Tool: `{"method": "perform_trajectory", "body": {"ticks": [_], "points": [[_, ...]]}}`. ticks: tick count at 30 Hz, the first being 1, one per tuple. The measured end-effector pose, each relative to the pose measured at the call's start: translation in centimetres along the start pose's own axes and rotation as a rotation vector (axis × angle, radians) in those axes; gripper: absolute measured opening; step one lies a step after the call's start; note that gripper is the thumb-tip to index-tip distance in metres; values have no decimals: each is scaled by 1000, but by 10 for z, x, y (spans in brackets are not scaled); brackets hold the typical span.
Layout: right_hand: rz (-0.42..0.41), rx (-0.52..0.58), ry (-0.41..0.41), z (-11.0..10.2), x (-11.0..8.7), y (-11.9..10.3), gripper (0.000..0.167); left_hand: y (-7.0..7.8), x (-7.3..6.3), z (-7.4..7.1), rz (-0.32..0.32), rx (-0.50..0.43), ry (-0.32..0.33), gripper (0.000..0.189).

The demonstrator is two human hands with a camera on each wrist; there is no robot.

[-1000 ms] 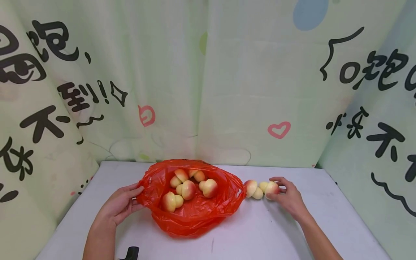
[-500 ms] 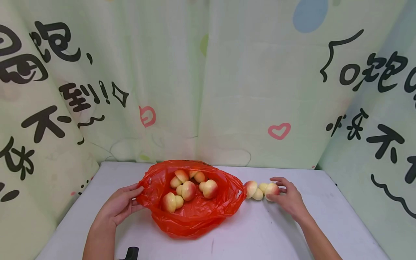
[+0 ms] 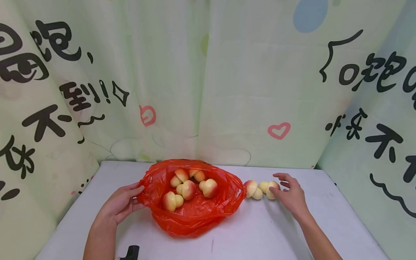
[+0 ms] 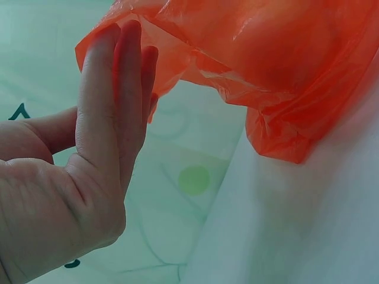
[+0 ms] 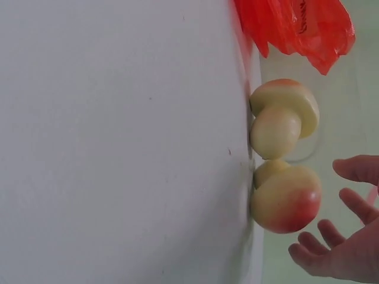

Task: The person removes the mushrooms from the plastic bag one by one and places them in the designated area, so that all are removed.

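Observation:
In the head view a red plastic bag [image 3: 195,222] lies with its mouth spread, showing several mushrooms, such as one [image 3: 209,188], with red-and-cream caps. My left hand [image 3: 121,202] pinches the bag's left rim, thumb inside and fingers outside. The left wrist view shows those fingers [image 4: 98,106] extended along the bag's underside. Right of the bag, two mushrooms lie on the table, one [image 3: 251,189] nearer the bag and one [image 3: 273,188] farther right. My right hand [image 3: 294,196] is beside the farther one, fingers parted; the right wrist view shows a gap between hand and mushroom.
The white table [image 3: 247,234] reaches back to a pale green curtain [image 3: 234,90] with black lettering and hearts. Curtain also hangs at both sides. A small black object [image 3: 132,252] shows at the front edge, by my left forearm.
My right hand has loosened from the farther mushroom and drawn slightly right, its fingers spreading. That mushroom stays on the table. My left hand and the bag look the same.

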State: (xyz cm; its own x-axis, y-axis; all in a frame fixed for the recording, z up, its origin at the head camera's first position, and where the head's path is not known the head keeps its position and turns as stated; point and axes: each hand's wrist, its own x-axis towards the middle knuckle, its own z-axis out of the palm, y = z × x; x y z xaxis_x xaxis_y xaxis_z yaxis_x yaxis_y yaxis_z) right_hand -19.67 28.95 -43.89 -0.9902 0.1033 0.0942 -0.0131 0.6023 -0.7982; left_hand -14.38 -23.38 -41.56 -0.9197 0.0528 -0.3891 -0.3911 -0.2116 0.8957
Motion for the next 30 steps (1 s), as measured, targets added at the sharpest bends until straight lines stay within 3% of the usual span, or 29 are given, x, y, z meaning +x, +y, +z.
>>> {"method": "perform_trajectory", "body": {"ticks": [5, 9, 16, 30], "points": [[-3, 5, 32, 0, 0, -2, 46, 0, 0, 1, 8, 9, -10, 61], [3, 30, 108, 1, -1, -5, 43, 0, 0, 1, 1, 11, -8, 60], [-25, 122, 194, 5, -5, -25, 40, 0, -1, 1, 7, 18, 9, 59], [-223, 256, 100, 28, -17, -67, 37, 2, -3, 0, -7, 13, 13, 60]]}}
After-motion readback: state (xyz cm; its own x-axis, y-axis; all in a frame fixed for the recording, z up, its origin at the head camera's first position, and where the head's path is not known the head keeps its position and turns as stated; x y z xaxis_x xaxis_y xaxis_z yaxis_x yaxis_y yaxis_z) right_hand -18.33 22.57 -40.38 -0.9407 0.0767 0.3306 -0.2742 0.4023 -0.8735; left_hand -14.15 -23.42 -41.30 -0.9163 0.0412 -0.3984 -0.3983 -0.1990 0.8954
